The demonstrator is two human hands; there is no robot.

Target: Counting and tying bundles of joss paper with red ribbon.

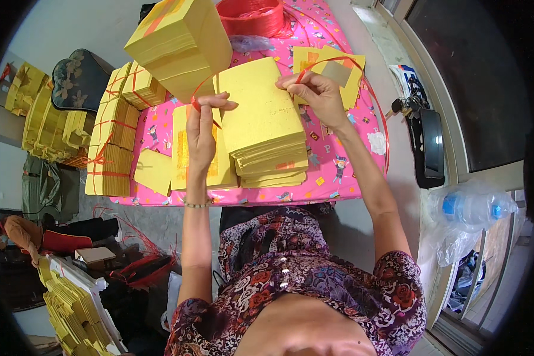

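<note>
A thick stack of yellow paper sheets (255, 107) lies before me on the table, its lower layers slightly uneven. My left hand (202, 133) is at the stack's left side, closed on a red plastic strap (364, 72) that loops up from the fingers. Over the stack's far right corner, my right hand (320, 98) pinches the same kind of red strap between thumb and fingers. From there the strap arcs to the right and hangs down past the table's edge. Whether it passes beneath the stack is hidden.
A tall yellow stack (184, 44) and a red tub of strap (252, 19) stand at the back of the pink table cover (338, 157). Strapped bundles (110, 148) line its left edge. Loose yellow sheets (357, 89) lie at right. Another person (59, 234) is at far left.
</note>
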